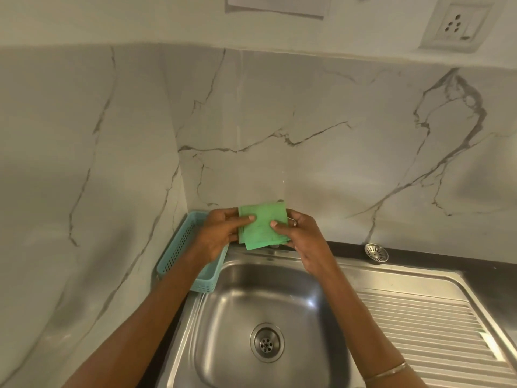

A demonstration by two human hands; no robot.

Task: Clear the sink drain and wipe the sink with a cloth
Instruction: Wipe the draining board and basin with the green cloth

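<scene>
A folded green cloth [263, 224] is held up above the back edge of the steel sink [223, 326]. My left hand [221, 233] grips its left side with the thumb on top. My right hand [300, 236] grips its right side the same way. The sink's drain [266, 343] lies open at the bottom of the basin, with no strainer in it. The round metal strainer [376, 252] rests on the dark counter at the back right.
A light blue perforated basket [179, 250] stands left of the sink against the marble wall. A ribbed steel drainboard [425, 329] stretches to the right. A wall socket [458, 23] sits high at the upper right.
</scene>
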